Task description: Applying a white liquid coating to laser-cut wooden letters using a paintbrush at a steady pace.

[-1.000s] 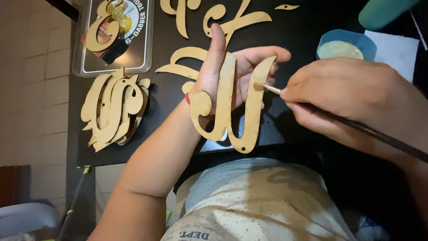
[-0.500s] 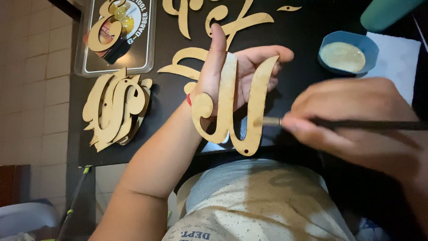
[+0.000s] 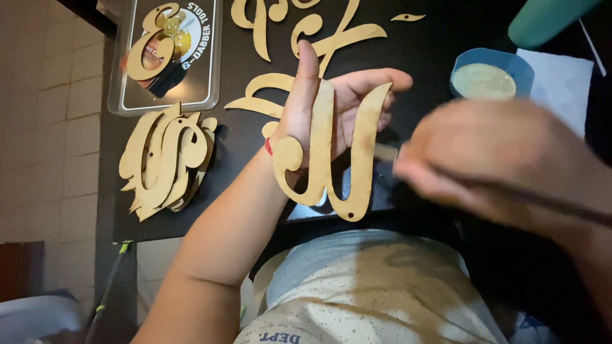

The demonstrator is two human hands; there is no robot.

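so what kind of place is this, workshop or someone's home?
Likely a home craft table, not a shop floor. The left hand holds a wooden script cutout, more cutouts are stacked on the black tabletop, and a blue paint bowl sits near the blurred right hand.
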